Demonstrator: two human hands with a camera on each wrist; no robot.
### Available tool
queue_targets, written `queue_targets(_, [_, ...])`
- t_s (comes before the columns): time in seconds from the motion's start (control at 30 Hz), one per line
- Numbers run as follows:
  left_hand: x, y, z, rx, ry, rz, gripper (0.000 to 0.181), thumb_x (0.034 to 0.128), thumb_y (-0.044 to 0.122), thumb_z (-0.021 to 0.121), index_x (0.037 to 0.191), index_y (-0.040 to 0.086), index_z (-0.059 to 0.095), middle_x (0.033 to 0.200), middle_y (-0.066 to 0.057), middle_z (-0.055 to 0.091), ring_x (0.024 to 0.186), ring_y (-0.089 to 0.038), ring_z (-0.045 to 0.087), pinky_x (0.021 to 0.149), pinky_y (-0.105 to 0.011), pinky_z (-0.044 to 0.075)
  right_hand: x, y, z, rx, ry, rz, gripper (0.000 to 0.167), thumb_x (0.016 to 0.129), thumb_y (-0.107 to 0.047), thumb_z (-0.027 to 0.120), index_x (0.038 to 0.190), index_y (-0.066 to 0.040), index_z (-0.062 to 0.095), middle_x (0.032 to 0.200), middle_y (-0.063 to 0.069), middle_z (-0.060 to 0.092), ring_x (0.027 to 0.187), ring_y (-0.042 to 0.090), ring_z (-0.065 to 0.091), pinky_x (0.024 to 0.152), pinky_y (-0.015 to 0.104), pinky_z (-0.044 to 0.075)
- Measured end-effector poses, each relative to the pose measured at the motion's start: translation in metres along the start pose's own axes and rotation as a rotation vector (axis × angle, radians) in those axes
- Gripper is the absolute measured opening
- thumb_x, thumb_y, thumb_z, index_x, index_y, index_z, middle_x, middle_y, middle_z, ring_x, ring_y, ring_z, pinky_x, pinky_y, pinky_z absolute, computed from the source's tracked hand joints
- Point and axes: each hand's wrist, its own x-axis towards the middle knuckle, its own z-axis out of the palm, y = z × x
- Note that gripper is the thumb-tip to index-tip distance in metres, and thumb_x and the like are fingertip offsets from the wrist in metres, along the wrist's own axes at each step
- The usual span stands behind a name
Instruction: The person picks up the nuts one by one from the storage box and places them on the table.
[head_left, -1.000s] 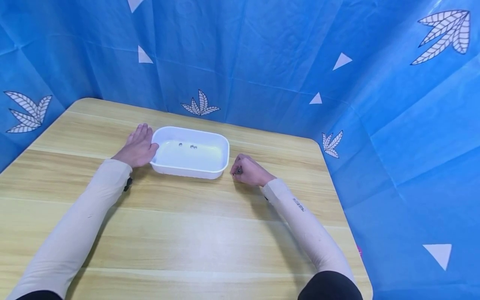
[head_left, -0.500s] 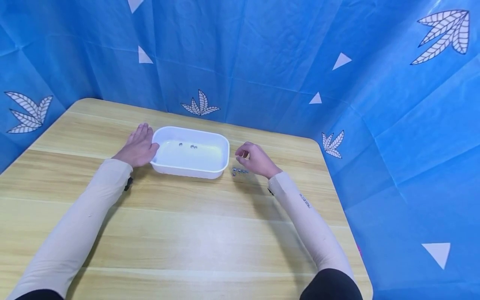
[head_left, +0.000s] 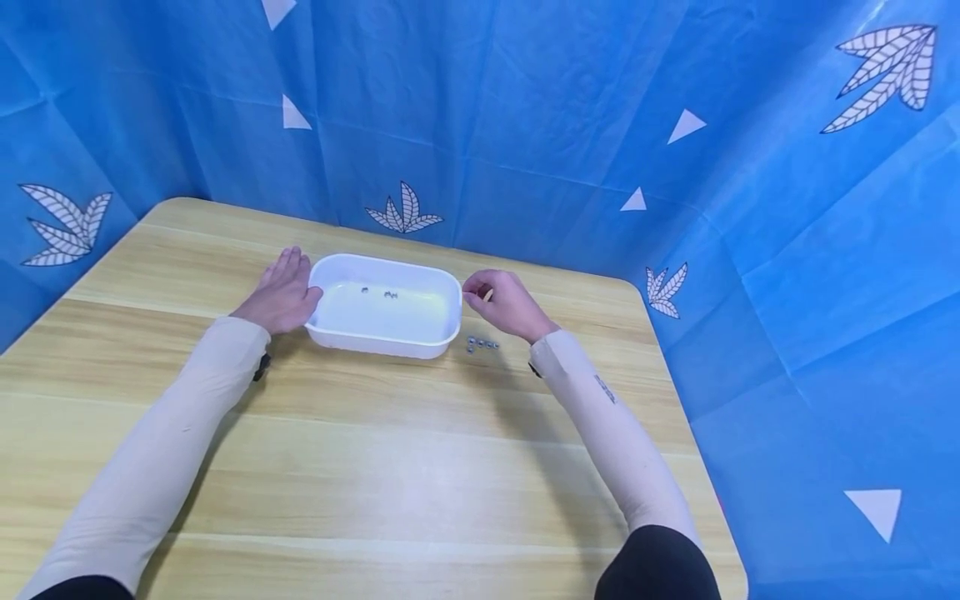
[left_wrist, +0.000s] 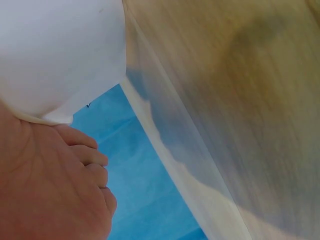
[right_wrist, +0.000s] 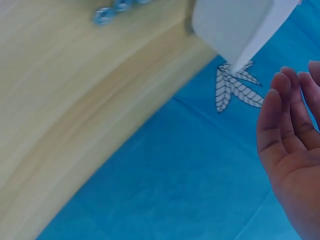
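A white plastic tray (head_left: 375, 323) stands on the table, with several small shiny metal pieces (head_left: 391, 294) on its floor. My left hand (head_left: 279, 293) lies flat at the tray's left end, fingers extended, thumb touching the rim. At the opposite end, my right hand (head_left: 510, 304) is raised by the right rim, its thumb and forefinger brought close together. Whether a piece is between those fingertips cannot be made out; the right wrist view cuts them off at its edge. Below this hand, several similar shiny round pieces (head_left: 481, 342) form a small group on the wood.
The light wooden table (head_left: 390, 467) has rounded corners. A blue curtain (head_left: 525, 125) with white leaf and triangle prints hangs behind it and along its right side.
My right hand has lifted off the group of metal pieces, uncovering them, and moved up and left to the tray's right rim. The left hand has stayed in place.
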Motion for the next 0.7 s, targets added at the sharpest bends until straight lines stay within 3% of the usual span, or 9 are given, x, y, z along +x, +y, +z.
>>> queue_targets(0.3, [0.0, -0.002, 0.002, -0.002, 0.001, -0.004, 0.076, 0.1078, 0.038, 0.016, 0.157, -0.015, -0.008, 0.167, -0.032, -0.02, 0.157, -0.048, -0.02, 0.129, -0.064, -0.009, 0.017, -0.027, 0.002, -0.022, -0.04, 0.005, 0.018, 0.101, -0.015, 0.064, 0.11, -0.003, 0.075, 0.101, 0.007, 0.075, 0.092, 0.019, 0.067, 0.08, 0.03, 0.058])
queue_targets(0.7, [-0.002, -0.001, 0.002, -0.001, 0.006, -0.003, 0.076, 0.1083, 0.037, 0.018, 0.157, -0.015, -0.008, 0.167, -0.033, -0.018, 0.157, -0.047, -0.02, 0.129, -0.063, -0.01, 0.041, -0.057, 0.015, -0.04, -0.094, -0.071, 0.017, 0.101, -0.011, 0.065, 0.11, 0.0, 0.074, 0.101, 0.01, 0.076, 0.09, 0.018, 0.068, 0.085, 0.026, 0.058])
